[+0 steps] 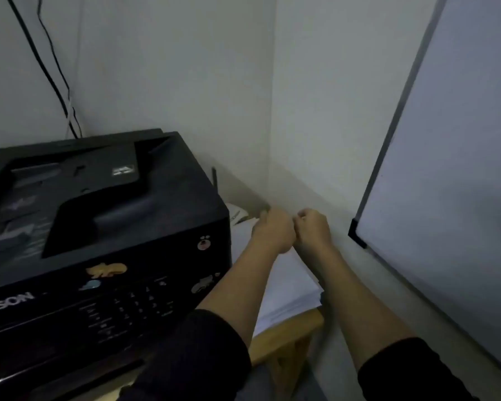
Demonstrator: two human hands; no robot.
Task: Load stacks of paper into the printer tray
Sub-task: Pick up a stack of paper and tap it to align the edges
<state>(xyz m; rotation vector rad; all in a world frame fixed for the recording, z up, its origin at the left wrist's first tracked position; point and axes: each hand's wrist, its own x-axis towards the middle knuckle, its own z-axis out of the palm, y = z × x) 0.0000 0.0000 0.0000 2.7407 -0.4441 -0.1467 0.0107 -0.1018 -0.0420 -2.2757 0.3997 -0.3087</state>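
Observation:
A black printer [104, 227] with stickers on its front fills the left half of the view, lid down. To its right a stack of white paper [289, 287] lies on a wooden table. Both hands hover above the far end of that stack, side by side and touching. My left hand [272, 231] is curled into a fist. My right hand [313, 227] is curled too. The frame shows nothing held in either fist. No open paper tray is in view.
The wooden table edge [289, 334] shows below the paper. A white board [451, 169] leans against the wall at right, its black corner [357, 233] close to my right hand. Black cables [55, 82] run down the wall behind the printer.

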